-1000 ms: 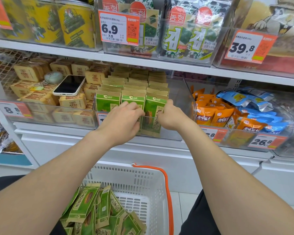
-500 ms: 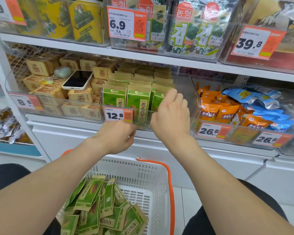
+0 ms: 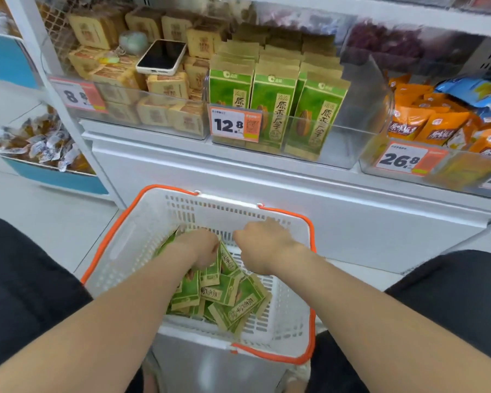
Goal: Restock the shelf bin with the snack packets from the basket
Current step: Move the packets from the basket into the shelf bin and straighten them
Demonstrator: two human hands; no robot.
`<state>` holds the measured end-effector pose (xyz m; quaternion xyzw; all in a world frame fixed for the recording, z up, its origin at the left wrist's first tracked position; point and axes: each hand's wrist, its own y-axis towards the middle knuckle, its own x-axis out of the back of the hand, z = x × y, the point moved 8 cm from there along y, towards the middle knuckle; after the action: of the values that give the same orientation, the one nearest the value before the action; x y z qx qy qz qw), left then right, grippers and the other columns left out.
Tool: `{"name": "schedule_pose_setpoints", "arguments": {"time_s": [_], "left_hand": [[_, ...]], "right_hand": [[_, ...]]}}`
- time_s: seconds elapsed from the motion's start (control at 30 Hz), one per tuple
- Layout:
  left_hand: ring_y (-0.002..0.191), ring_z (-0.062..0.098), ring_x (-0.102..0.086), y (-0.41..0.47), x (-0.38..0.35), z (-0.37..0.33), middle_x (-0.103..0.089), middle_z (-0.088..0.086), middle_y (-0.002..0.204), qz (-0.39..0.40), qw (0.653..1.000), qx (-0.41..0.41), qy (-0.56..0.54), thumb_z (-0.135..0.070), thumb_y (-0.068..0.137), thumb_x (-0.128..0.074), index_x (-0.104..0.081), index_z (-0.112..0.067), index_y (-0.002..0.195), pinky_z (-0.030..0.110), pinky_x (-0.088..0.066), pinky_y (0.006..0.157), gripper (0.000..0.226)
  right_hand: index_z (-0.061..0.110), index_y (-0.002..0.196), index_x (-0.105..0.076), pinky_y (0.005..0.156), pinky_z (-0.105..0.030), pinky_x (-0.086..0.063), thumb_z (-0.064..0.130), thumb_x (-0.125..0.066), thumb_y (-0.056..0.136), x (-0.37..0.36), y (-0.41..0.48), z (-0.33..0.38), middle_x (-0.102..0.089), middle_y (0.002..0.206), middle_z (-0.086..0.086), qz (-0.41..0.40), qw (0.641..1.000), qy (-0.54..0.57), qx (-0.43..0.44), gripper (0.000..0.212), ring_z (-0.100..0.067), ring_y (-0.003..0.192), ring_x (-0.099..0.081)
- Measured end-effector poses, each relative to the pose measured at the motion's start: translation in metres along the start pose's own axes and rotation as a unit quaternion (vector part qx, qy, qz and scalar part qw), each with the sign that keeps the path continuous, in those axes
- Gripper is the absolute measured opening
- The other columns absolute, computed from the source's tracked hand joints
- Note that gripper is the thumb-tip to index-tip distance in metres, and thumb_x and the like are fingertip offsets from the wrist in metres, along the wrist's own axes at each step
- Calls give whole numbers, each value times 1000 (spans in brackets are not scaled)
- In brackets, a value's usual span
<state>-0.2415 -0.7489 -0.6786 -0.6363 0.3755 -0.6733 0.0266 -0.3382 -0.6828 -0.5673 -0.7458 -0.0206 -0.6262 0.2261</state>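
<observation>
A white basket point(image 3: 142, 222) with an orange rim sits low between my knees. Several green snack packets point(image 3: 227, 296) lie piled in it. My left hand point(image 3: 201, 248) is down in the pile, its fingers curled round a green packet that stands up beside it. Just to the right, my right hand point(image 3: 264, 243) hovers over the packets with its fingers pointing down and nothing visible in them. On the shelf above stands the clear shelf bin point(image 3: 352, 143), where matching green packets point(image 3: 275, 103) stand upright in three rows behind a 12.8 price tag.
A phone point(image 3: 161, 57) lies on tan snack blocks point(image 3: 165, 86) in the bin to the left. Orange packets point(image 3: 437, 129) and blue packets point(image 3: 476, 92) fill the bin to the right. A white cabinet front point(image 3: 352, 222) stands behind the basket.
Both hands have left the shelf bin and dropped into the basket. My view has tilted down with them, and the left hand now grips a packet.
</observation>
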Motion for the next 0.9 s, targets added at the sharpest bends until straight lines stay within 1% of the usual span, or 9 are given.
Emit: {"name": "schedule_pose_setpoints", "arguments": {"time_s": [0.1, 0.2, 0.33, 0.47, 0.53, 0.63, 0.73, 0.8, 0.9], "left_hand": [[104, 27, -67, -7, -55, 6, -68, 5, 124, 57, 998, 3, 6, -7, 102, -51, -64, -15, 124, 40, -57, 91, 27], [112, 30, -66, -14, -91, 6, -59, 9, 137, 91, 995, -15, 45, 7, 99, -48, -47, -24, 150, 43, -57, 94, 60], [121, 36, -61, -12, -119, 8, -52, 13, 142, 119, 985, -30, 122, -6, 105, -46, -33, -31, 160, 46, -52, 92, 62], [106, 32, -66, -9, -118, 16, -51, 13, 134, 99, 985, -26, 137, 5, 96, -57, -46, -21, 151, 39, -56, 74, 62], [106, 31, -67, -12, -113, 16, -53, 13, 131, 99, 983, -26, 152, 7, 95, -58, -56, -14, 140, 40, -60, 83, 50], [97, 26, -63, -14, -111, 19, -55, 8, 114, 93, 980, -23, 175, 1, 97, -62, -60, -10, 130, 40, -60, 91, 35], [120, 26, -56, -12, -106, 16, -54, 7, 134, 47, 979, -46, 192, -11, 94, -70, -67, -15, 124, 45, -50, 107, 31], [129, 21, -44, -9, -95, 9, -50, -2, 137, 3, 990, -62, 124, -27, 91, -75, -72, -25, 112, 44, -40, 117, 21], [121, 13, -42, -2, -64, 5, -54, -16, 126, -85, 988, -51, -115, -39, 91, -74, -69, -36, 92, 42, -38, 115, 6]], "right_hand": [[18, 101, -64, 85, -42, -41, 5, -58, 95, -46, 1, 15, -47, 76, 3, 73, 995, -59, 33, 16, -26, 88, -62], [16, 92, -60, 95, -44, -42, 1, -58, 94, -83, 0, 29, -47, 77, 3, 142, 986, -70, 51, 15, -24, 79, -56], [15, 84, -57, 89, -43, -47, 3, -60, 95, -108, 0, 55, -49, 80, 0, 171, 983, -30, 63, 16, -20, 69, -49], [12, 102, -61, 72, -39, -53, 3, -57, 95, -115, 3, 64, -54, 82, -2, 174, 983, 26, 59, 12, -20, 72, -55], [12, 106, -62, 60, -34, -47, 3, -54, 94, -117, 5, 59, -60, 89, -4, 183, 980, 65, 33, 17, -19, 71, -55], [12, 105, -62, 59, -34, -40, 2, -52, 93, -119, 5, 48, -58, 89, -3, 203, 974, 101, 2, 19, -18, 70, -54], [12, 93, -57, 58, -33, -44, 1, -51, 93, -121, 5, 36, -55, 86, -4, 213, 970, 117, -25, 13, -20, 68, -53], [11, 106, -64, 63, -33, -51, 1, -50, 92, -119, 8, 26, -62, 96, -6, 203, 967, 144, -44, 23, -23, 78, -61], [14, 131, -62, 90, -43, -58, 5, -49, 96, -114, 11, 2, -64, 126, -11, 167, 953, 237, -89, 39, -29, 108, -65]]}}
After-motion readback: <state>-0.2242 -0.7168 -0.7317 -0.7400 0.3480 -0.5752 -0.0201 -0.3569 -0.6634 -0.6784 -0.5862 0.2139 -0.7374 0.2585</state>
